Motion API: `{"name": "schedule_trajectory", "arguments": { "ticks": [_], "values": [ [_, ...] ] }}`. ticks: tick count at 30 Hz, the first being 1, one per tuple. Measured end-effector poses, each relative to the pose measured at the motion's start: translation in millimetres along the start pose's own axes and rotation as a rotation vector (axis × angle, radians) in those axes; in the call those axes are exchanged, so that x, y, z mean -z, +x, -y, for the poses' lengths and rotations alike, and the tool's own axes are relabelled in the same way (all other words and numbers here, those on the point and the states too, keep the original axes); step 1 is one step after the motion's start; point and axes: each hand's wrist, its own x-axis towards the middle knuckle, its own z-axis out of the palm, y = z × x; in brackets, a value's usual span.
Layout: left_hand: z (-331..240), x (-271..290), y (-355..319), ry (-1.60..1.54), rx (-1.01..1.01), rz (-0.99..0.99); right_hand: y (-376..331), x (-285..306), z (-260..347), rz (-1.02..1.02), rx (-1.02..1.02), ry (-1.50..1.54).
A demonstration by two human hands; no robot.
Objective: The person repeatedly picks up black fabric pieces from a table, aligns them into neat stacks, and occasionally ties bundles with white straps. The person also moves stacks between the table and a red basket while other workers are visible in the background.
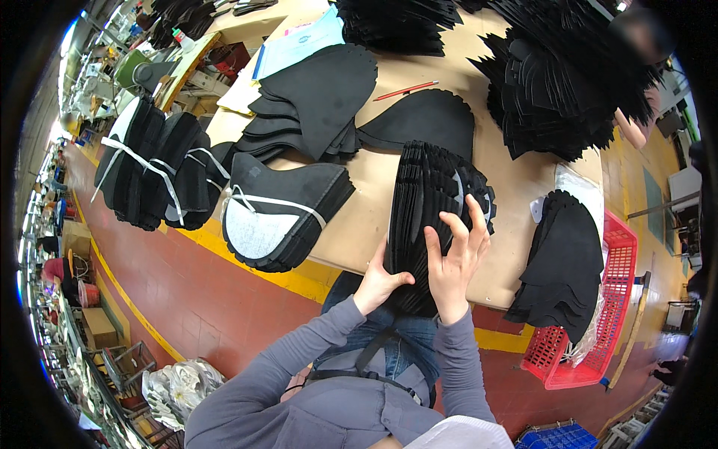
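A thick stack of black shoe-shaped cut pieces (416, 198) stands on edge at the table's front edge, its layers fanning slightly. My left hand (380, 283) holds the stack's lower left side, thumb across its near face; some fingers are hidden. My right hand (458, 258) is at the stack's right side, fingers spread and curved, gripping nothing. To the left lies a bundle of similar pieces (295, 187), tied with a white strip and with a whitish patch on top. Just behind the upright stack, a loose black piece (430, 120) rests flat.
More tied bundles (153, 168) sit at the table's left edge. Fanned black pieces (318, 97) and a red pencil (406, 90) lie farther back. A tall black pile (553, 90) fills the far right. Another pile (561, 254) overhangs the right edge beside a red plastic basket (617, 277).
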Motion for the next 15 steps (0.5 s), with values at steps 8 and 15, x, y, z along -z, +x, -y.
{"name": "schedule_trajectory", "arguments": {
  "ticks": [8, 15],
  "values": [
    [20, 7, -1, -0.175, -0.112, 0.083, -3, 9, 19, 0.1, -0.041, -0.227],
    [18, 7, 0, 0.127, -0.133, -0.006, -1, 8, 17, 0.082, -0.059, -0.201]
  ]
}}
